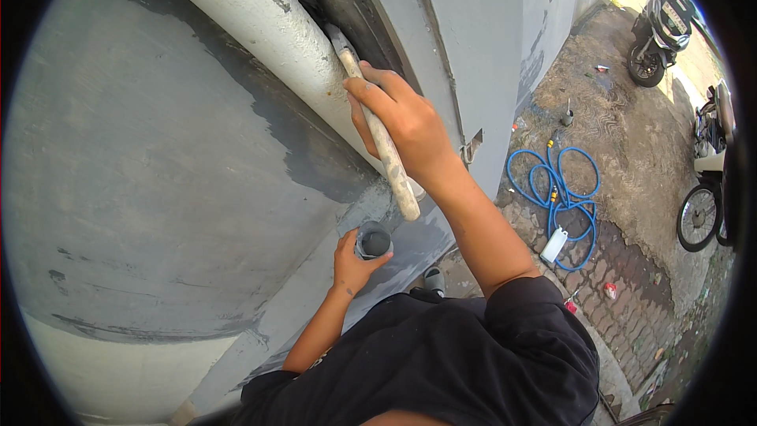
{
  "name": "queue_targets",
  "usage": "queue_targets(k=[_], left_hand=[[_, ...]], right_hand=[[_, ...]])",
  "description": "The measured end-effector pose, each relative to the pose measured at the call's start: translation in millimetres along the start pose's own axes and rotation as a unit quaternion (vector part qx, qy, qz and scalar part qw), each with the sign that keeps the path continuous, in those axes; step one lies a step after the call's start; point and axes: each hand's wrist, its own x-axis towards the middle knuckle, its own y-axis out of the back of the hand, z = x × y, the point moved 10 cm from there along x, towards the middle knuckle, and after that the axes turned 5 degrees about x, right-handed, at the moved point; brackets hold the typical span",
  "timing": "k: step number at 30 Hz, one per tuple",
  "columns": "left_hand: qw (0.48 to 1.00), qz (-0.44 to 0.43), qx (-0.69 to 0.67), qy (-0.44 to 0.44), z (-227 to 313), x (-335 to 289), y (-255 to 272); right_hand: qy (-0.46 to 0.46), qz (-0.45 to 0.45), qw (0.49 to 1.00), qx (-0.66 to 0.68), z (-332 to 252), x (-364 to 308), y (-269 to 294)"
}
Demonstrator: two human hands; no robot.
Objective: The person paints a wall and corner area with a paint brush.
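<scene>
My right hand (404, 120) is closed around the pale, paint-smeared handle of a paintbrush (389, 159). The brush points up and away, and its tip reaches the dark gap beside a rounded white moulding (268, 20). Lower down, my left hand (352, 270) grips a small cup (374, 242) of grey paint from the side, with its mouth facing up. Left of the moulding spreads a grey wall (173, 158), with a darker, irregular band of paint along the moulding. The bristles are partly lost in the shadow of the gap.
A grey upright wall edge (481, 55) stands close by my right forearm. On the ground to the right lie a coiled blue hose (579, 205) and a white bottle (554, 245). Two motorbikes are parked beyond, one at the far right (661, 31), another nearer (702, 209).
</scene>
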Motion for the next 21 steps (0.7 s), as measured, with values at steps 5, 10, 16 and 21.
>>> queue_targets(k=[5,10,16,21], left_hand=[[0.999,-0.017,-0.022,0.030,-5,0,-2],[0.999,-0.019,-0.042,0.019,-6,-4,-6],[0.997,-0.050,-0.056,0.018,-4,-10,-18],[0.998,-0.035,-0.053,0.024,-2,-13,-12]], right_hand=[[0.004,0.023,0.999,-0.027,-25,-17,21],[-0.021,0.017,0.999,0.044,-7,4,33],[-0.003,0.025,0.999,0.030,10,7,9],[-0.026,0.055,0.998,-0.013,-6,-28,26]])
